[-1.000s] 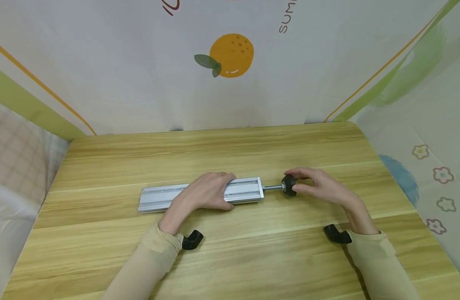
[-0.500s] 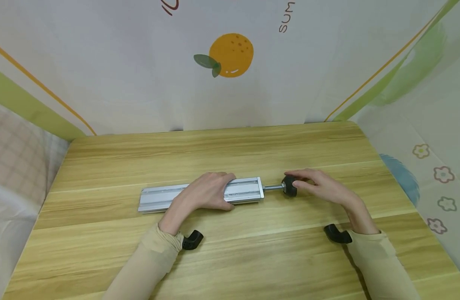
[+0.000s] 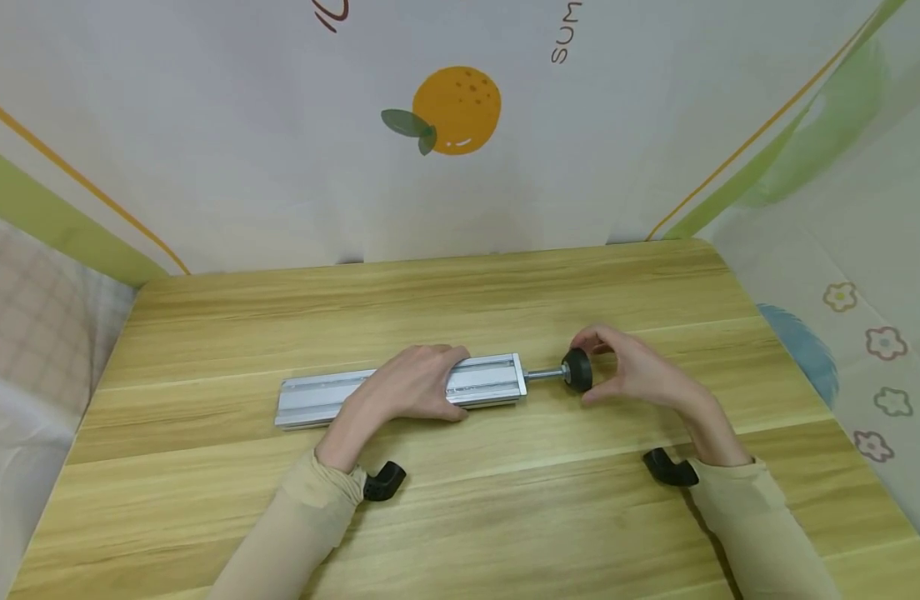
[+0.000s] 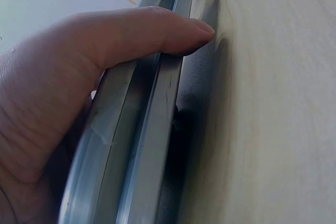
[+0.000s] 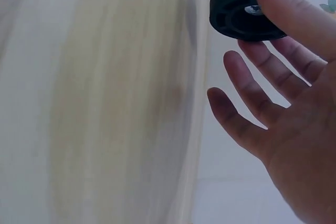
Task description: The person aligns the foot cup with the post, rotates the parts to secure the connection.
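Observation:
A silver aluminium profile (image 3: 486, 379) lies lengthwise on the wooden table. My left hand (image 3: 411, 383) grips it from above near its middle; in the left wrist view the thumb (image 4: 173, 32) presses along its grooved side. From the end plate at the right, a threaded rod (image 3: 544, 374) sticks out to a round black levelling foot (image 3: 577, 370). My right hand (image 3: 643, 375) holds this foot by its rim, thumb at the near edge and fingers at the far edge. The right wrist view shows the hollow underside of the foot (image 5: 231, 9), the thumb partly covering it.
The wooden table (image 3: 460, 517) runs back to a white curtain (image 3: 280, 167) printed with an orange. Black curved pieces (image 3: 385, 481) stick out at both sleeve cuffs. More printed cloth hangs beyond the table's left and right edges.
My right thumb has shifted from the foot's outer face to its near rim, and the fingers arch wider around it. The left hand and the profile keep their place.

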### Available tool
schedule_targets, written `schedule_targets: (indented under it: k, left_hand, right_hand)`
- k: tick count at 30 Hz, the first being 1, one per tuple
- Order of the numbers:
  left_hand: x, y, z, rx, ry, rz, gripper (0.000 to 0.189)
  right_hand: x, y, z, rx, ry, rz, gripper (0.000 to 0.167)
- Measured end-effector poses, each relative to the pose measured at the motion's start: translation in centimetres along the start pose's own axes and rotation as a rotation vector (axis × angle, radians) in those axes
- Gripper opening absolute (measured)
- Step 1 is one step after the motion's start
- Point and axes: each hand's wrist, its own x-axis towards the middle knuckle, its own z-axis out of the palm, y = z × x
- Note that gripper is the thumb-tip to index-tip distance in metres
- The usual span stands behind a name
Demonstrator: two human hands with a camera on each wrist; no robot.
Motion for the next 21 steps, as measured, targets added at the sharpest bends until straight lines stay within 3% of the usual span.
schedule_targets:
  k: [11, 21]
  left_hand:
    - [0.10, 0.01, -0.05, -0.002, 0.013, 0.017, 0.069]
    - [0.02, -0.03, 0.08, -0.004, 0.013, 0.008, 0.070]
  right_hand:
    - [-0.57, 0.34, -0.66, 0.005, -0.020, -0.001, 0.061]
    - [-0.74, 0.25, -0.81, -0.066, -0.036, 0.005, 0.049]
